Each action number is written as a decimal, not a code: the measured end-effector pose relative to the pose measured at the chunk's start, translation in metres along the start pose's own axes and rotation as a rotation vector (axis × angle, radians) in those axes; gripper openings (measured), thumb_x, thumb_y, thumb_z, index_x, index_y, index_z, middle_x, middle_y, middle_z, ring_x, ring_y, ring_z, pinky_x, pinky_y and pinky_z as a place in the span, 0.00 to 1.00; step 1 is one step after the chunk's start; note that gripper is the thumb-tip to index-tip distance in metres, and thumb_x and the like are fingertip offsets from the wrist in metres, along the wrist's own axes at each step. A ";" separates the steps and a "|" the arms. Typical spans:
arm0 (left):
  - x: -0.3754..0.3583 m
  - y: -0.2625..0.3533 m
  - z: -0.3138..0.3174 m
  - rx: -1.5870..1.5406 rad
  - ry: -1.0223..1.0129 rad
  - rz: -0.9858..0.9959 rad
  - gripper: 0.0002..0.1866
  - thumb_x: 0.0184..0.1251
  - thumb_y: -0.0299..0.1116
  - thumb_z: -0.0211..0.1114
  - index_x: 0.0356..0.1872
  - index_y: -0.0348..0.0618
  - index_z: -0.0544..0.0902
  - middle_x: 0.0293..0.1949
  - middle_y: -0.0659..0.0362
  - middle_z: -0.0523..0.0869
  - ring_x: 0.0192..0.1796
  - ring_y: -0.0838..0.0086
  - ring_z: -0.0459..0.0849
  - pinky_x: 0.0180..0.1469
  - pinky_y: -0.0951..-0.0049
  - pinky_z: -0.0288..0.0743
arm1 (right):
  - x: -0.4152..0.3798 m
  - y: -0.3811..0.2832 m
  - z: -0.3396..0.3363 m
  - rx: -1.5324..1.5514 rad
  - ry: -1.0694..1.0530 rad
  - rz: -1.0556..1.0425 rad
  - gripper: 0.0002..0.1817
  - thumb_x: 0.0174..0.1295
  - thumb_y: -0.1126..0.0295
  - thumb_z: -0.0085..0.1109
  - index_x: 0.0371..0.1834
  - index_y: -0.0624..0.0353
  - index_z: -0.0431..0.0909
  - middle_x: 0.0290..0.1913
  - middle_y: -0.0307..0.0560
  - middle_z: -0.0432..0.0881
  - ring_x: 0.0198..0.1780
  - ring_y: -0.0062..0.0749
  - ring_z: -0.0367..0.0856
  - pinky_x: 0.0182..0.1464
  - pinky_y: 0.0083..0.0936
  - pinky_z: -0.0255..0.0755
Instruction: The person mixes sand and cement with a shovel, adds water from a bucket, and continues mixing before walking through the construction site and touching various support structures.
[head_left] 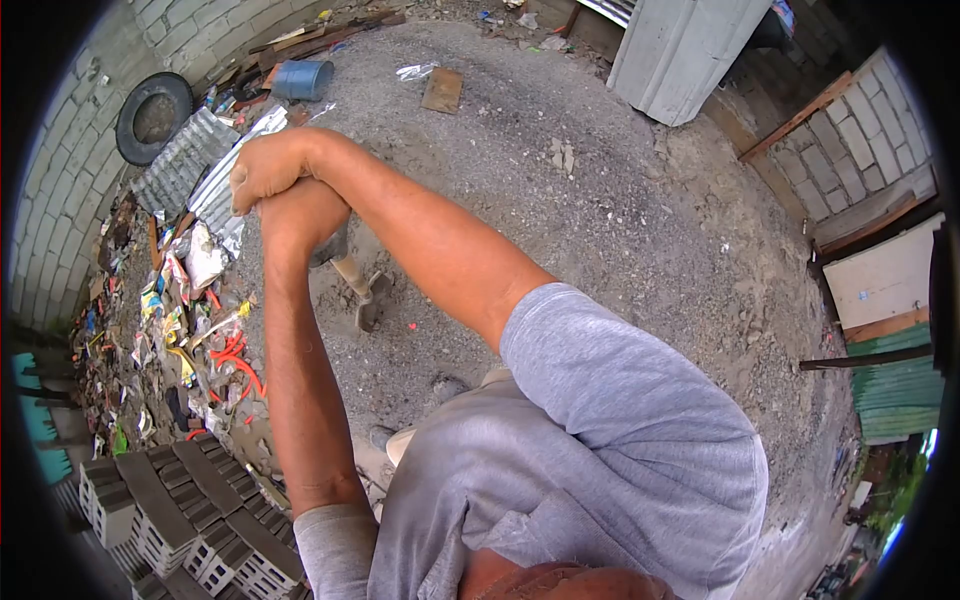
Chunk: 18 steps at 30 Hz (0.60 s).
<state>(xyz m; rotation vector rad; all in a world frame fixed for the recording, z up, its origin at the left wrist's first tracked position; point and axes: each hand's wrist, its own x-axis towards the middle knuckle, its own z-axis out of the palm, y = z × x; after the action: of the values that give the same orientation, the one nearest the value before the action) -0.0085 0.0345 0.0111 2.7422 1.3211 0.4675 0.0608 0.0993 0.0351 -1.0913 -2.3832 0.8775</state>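
Note:
Both my arms reach out to the upper left, one hand laid over the other. My right hand (272, 165) is on top with its fingers curled down. Beneath it is my left hand (305, 212), its fingers mostly hidden by the right. Both look closed, but whatever they grip is out of sight. Just past my left wrist shows a small part of a dark grey object (332, 247). Below that is a tool with a pale wooden handle (349, 273) and a grey metal head (371, 303); whether it joins what I grip cannot be seen.
Grey gravelly ground (600, 240) spreads ahead. To the left lie mixed litter (185, 330), corrugated sheets (188, 160), a tyre (155, 118) and a blue bucket (302, 80). Stacked concrete blocks (190, 510) stand lower left. A board (442, 90) lies ahead; a metal panel (685, 60) stands upper right.

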 end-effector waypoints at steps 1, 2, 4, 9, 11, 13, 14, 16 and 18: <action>0.000 0.000 -0.001 -0.009 -0.012 -0.012 0.18 0.61 0.44 0.62 0.47 0.45 0.85 0.53 0.52 0.85 0.58 0.61 0.80 0.60 0.63 0.69 | 0.000 0.000 0.000 0.000 -0.008 0.011 0.15 0.50 0.59 0.67 0.35 0.57 0.87 0.34 0.44 0.87 0.36 0.28 0.83 0.42 0.27 0.76; 0.000 0.001 -0.002 -0.019 -0.024 -0.023 0.18 0.61 0.44 0.62 0.47 0.45 0.85 0.53 0.52 0.85 0.58 0.61 0.80 0.60 0.63 0.69 | 0.000 0.000 0.000 -0.002 -0.006 0.013 0.15 0.50 0.59 0.67 0.35 0.57 0.87 0.34 0.44 0.87 0.36 0.28 0.83 0.42 0.27 0.76; -0.001 0.000 0.001 -0.029 0.014 -0.015 0.17 0.61 0.43 0.61 0.45 0.46 0.85 0.50 0.52 0.86 0.55 0.59 0.81 0.57 0.60 0.71 | -0.002 -0.001 -0.001 0.002 -0.001 0.001 0.16 0.50 0.59 0.67 0.36 0.57 0.87 0.35 0.45 0.87 0.37 0.29 0.83 0.42 0.28 0.76; -0.001 -0.005 0.006 -0.087 0.093 0.024 0.16 0.59 0.43 0.61 0.43 0.46 0.86 0.47 0.52 0.87 0.52 0.58 0.83 0.54 0.59 0.73 | -0.008 -0.009 -0.003 -0.016 -0.001 0.062 0.16 0.48 0.59 0.67 0.37 0.57 0.87 0.36 0.46 0.87 0.38 0.31 0.83 0.43 0.29 0.76; -0.001 -0.002 -0.001 -0.093 0.041 0.007 0.17 0.61 0.43 0.61 0.46 0.46 0.85 0.50 0.52 0.85 0.56 0.59 0.81 0.58 0.61 0.70 | -0.006 -0.007 -0.002 0.014 0.001 0.025 0.17 0.48 0.59 0.67 0.37 0.58 0.87 0.36 0.46 0.87 0.37 0.32 0.83 0.42 0.30 0.76; -0.002 -0.001 -0.003 -0.094 -0.015 -0.018 0.19 0.62 0.44 0.62 0.49 0.45 0.84 0.54 0.52 0.84 0.60 0.61 0.79 0.61 0.62 0.68 | -0.006 -0.009 -0.002 0.010 0.003 0.040 0.17 0.48 0.59 0.67 0.37 0.57 0.87 0.36 0.46 0.87 0.37 0.32 0.83 0.42 0.30 0.76; -0.002 -0.001 -0.003 -0.081 -0.026 -0.022 0.19 0.62 0.44 0.61 0.50 0.46 0.83 0.54 0.52 0.84 0.60 0.61 0.78 0.61 0.62 0.67 | -0.006 -0.009 -0.002 0.012 0.003 0.051 0.16 0.48 0.59 0.68 0.37 0.57 0.87 0.36 0.46 0.87 0.37 0.32 0.83 0.41 0.31 0.76; -0.001 -0.002 -0.002 -0.068 -0.035 -0.026 0.19 0.62 0.44 0.61 0.51 0.46 0.83 0.55 0.53 0.83 0.61 0.61 0.78 0.62 0.62 0.67 | -0.007 -0.011 -0.002 0.014 0.012 0.049 0.16 0.48 0.59 0.68 0.36 0.57 0.87 0.35 0.46 0.87 0.37 0.32 0.83 0.41 0.31 0.76; 0.001 -0.004 -0.002 -0.024 -0.057 -0.024 0.20 0.62 0.44 0.62 0.52 0.46 0.83 0.56 0.53 0.83 0.62 0.61 0.78 0.62 0.62 0.67 | -0.007 -0.010 -0.003 0.016 0.021 0.048 0.16 0.47 0.59 0.68 0.36 0.57 0.87 0.35 0.46 0.87 0.36 0.32 0.83 0.41 0.31 0.76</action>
<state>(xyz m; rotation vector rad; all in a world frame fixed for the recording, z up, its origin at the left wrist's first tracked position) -0.0115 0.0374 0.0121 2.6960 1.3243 0.3978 0.0612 0.0897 0.0435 -1.1496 -2.3382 0.8956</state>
